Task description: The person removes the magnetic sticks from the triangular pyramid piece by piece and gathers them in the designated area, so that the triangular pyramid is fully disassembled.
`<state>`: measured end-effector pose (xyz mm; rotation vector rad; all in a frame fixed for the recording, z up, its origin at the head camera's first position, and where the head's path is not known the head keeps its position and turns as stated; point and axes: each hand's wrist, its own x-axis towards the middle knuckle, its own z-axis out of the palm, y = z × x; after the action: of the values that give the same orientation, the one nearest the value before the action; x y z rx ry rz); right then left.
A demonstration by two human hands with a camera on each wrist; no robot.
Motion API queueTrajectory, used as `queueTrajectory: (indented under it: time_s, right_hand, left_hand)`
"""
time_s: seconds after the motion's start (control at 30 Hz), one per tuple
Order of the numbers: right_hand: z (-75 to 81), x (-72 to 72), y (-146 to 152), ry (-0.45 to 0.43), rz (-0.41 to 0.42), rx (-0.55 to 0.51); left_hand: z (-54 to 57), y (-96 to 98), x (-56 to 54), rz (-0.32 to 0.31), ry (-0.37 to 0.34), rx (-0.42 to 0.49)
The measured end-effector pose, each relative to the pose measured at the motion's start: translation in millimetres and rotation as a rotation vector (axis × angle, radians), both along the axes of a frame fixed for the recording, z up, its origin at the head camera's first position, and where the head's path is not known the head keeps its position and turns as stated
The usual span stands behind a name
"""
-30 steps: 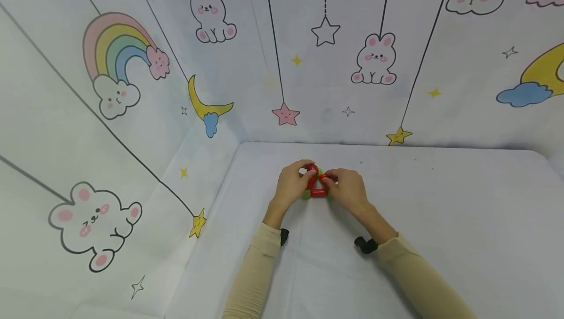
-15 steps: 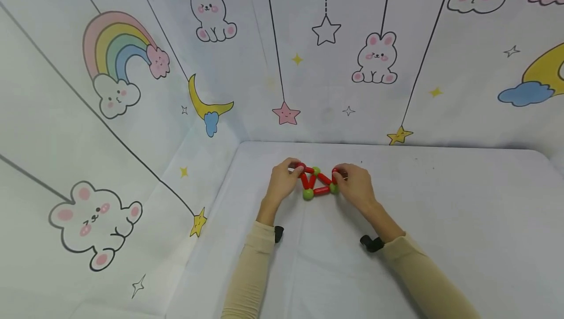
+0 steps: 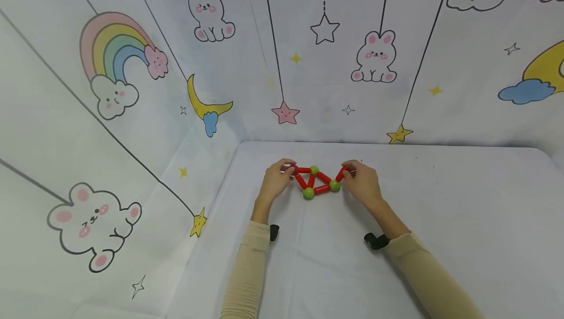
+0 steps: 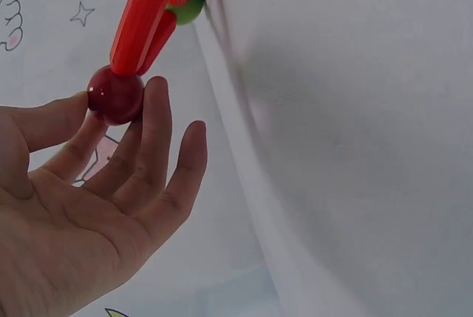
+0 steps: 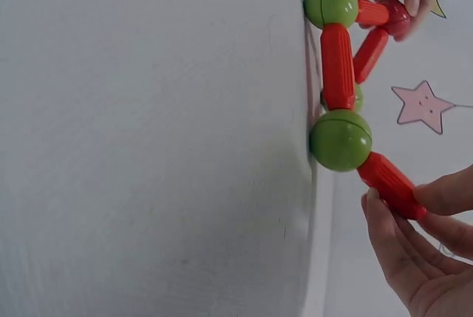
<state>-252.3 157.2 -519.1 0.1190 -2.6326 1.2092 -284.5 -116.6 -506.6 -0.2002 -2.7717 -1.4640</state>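
A flat frame of red rods and green balls, like a magnetic building set, lies on the white table. My left hand [image 3: 275, 179] pinches a dark red ball [image 4: 116, 95] at the frame's left corner between thumb and fingers. Two red rods [image 4: 139, 25] run from that ball to green balls. With thumb and fingertips my right hand [image 3: 362, 182] holds the outer end of a red rod [image 5: 392, 184]. This rod's other end touches the right green ball [image 5: 341, 140]. Another green ball [image 3: 308, 193] sits at the front, and one more green ball [image 3: 314, 170] at the back.
The white table [image 3: 396, 221] reaches out to both sides of the hands. Behind it and on the left stand white walls [image 3: 326, 89] printed with bunnies, stars and rainbows. A black wrist device [image 3: 375, 241] sits by the right cuff, another black device [image 3: 274, 232] by the left.
Both hands have moved apart, the left one leftward with the red ball, the right one rightward with its rod. The bunched frame has spread out flat, and its rods and balls now show.
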Motion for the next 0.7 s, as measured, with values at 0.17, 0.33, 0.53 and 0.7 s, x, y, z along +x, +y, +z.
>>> queueTrajectory:
  time_s: [0.17, 0.33, 0.53, 0.7]
  right_hand:
    - [-3.3, -3.0, 8.5, -0.006, -0.033, -0.030]
    - [-3.0, -2.9, 16.0, -0.039, -0.060, -0.043]
    - [-6.0, -4.5, 23.4, -0.086, -0.081, -0.027]
    - [-7.3, -4.7, 29.9, -0.165, -0.063, 0.015]
  left_hand:
    - [-5.2, -6.4, -2.5, 0.007, -0.019, -0.027]
    - [-6.5, -10.4, -3.5, -0.001, -0.024, -0.054]
    - [-8.4, -12.6, -3.7, -0.006, -0.042, -0.083]
    - [-11.6, -13.7, -4.1, -0.001, -0.055, -0.096]
